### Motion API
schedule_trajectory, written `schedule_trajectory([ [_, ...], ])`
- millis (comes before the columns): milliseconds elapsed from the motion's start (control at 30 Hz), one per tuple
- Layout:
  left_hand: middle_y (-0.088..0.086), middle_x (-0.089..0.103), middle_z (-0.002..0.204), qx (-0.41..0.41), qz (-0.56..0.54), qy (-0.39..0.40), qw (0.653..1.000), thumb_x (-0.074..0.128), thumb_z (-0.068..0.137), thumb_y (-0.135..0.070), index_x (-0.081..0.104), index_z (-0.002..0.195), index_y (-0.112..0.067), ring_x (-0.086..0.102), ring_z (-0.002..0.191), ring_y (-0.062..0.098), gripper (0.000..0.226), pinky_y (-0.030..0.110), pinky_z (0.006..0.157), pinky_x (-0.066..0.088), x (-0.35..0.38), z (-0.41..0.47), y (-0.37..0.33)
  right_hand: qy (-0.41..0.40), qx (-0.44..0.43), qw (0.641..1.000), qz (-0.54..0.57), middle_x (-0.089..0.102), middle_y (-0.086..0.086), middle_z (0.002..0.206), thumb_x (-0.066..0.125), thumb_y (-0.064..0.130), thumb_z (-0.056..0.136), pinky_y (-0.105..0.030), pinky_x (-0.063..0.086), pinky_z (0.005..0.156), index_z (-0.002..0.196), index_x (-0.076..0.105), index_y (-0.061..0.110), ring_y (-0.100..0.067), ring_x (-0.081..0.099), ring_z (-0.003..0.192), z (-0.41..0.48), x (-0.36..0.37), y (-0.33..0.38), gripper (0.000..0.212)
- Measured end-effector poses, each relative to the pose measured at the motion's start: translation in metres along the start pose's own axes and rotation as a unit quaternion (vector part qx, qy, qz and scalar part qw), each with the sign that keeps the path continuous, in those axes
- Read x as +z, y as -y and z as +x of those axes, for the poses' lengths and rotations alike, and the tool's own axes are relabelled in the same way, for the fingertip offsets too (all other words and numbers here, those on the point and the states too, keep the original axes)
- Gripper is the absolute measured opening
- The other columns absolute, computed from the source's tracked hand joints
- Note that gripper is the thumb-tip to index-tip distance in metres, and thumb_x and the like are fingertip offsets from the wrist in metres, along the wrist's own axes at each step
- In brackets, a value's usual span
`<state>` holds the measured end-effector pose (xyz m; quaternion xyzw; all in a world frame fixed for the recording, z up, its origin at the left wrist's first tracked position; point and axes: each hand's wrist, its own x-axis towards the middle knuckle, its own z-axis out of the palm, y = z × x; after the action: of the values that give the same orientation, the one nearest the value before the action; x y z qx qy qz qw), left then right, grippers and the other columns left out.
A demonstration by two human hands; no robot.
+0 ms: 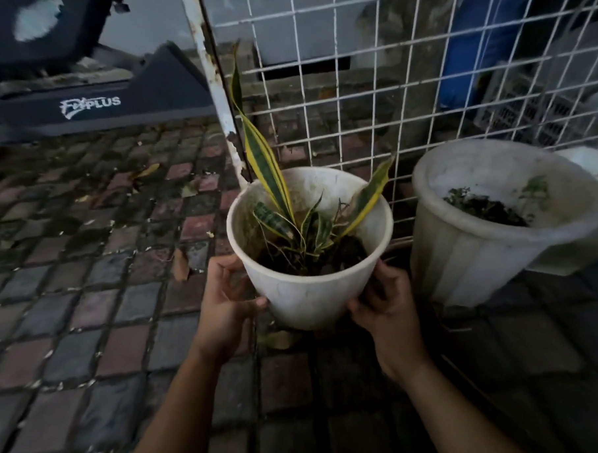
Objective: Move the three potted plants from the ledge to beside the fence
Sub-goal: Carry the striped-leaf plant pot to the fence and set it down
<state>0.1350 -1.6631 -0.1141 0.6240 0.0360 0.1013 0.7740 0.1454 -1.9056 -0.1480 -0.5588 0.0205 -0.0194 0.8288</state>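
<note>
Left hand point(227, 298): pressed against the left side of the white pot point(311, 294), fingers curled round its wall below the rim, thumb lying along the front.
Right hand point(387, 308): cupped on the pot's right side, fingers wrapped toward the far wall, thumb at the lower front.
Hands together: both closed on the same pot, one on each side.
White pot: upright, just in front of the wire fence point(404, 84), near its rusty white post point(212, 76); whether its base touches the paving cannot be told, since the bottom edge is in shadow.
Plant point(266, 169): striped green leaves with yellow edges; one tall leaf rises past the rim and overlaps the fence post, a shorter one leans right, small ones sit low over dark soil.
Second pot point(480, 249): white, ribbed, standing to the right beside the fence, apart from the held pot, with dark soil and small green sprigs inside.
Third container point(589, 160): only a white edge shows behind the second pot at the right border.
Paving point(87, 269): wet dark and reddish bricks with scattered dry leaves.
Behind, left: a dark machine base point(97, 105) with white lettering.
</note>
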Motion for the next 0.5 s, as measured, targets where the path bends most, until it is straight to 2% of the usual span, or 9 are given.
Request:
schedule_trajectory([
  [133,0.007,0.067,0.120,-0.005,0.022,-0.002,1.000,0.054,0.067,0.043,0.050,0.105,-0.016,0.069,0.113,0.016,0.070,0.048,0.089,0.059,-0.002,-0.001,0.001,0.001,0.002,1.000,0.002,0.064,0.001,0.144,0.070,-0.026,0.079,-0.045,0.053,0.109,0.122,0.056,0.025,-0.024,0.060,0.136,-0.002,0.002,0.000,0.068],
  [267,0.000,0.070,0.113,-0.027,0.027,0.005,0.999,0.048,0.069,0.045,0.048,0.105,-0.016,0.074,0.101,0.007,0.071,0.034,0.076,0.065,-0.003,-0.011,0.013,-0.007,0.025,0.999,-0.019,0.065,0.009,0.137,0.074,-0.021,0.080,-0.049,0.053,0.109,0.121,0.057,0.027,-0.023,0.060,0.135,-0.009,-0.006,-0.006,0.066],
  [367,-0.011,0.078,0.105,-0.034,0.018,0.008,0.999,0.051,0.066,0.040,0.049,0.104,-0.019,0.075,0.101,0.008,0.069,0.031,0.074,0.065,-0.005,-0.019,0.019,-0.005,0.042,0.999,-0.026,0.063,0.010,0.138,0.077,-0.018,0.078,-0.038,0.056,0.105,0.120,0.056,0.026,-0.019,0.059,0.136,-0.017,-0.011,-0.011,0.064],
  [467,-0.016,0.077,0.100,-0.043,0.021,0.004,0.999,0.041,0.075,0.041,0.048,0.102,-0.018,0.074,0.095,0.009,0.066,0.028,0.065,0.063,-0.003,-0.019,0.011,0.017,0.053,0.998,-0.029,0.059,0.001,0.146,0.082,-0.003,0.080,-0.035,0.055,0.104,0.128,0.055,0.021,-0.017,0.057,0.137,-0.020,-0.013,-0.010,0.060],
  [500,-0.012,0.075,0.102,-0.046,0.013,-0.006,0.999,0.039,0.080,0.037,0.049,0.102,-0.017,0.072,0.094,0.012,0.060,0.029,0.061,0.062,-0.003,-0.018,0.006,0.022,0.056,0.998,-0.033,0.059,0.000,0.147,0.081,0.006,0.080,-0.035,0.055,0.104,0.130,0.054,0.019,-0.015,0.058,0.136,-0.020,-0.013,-0.009,0.058],
])
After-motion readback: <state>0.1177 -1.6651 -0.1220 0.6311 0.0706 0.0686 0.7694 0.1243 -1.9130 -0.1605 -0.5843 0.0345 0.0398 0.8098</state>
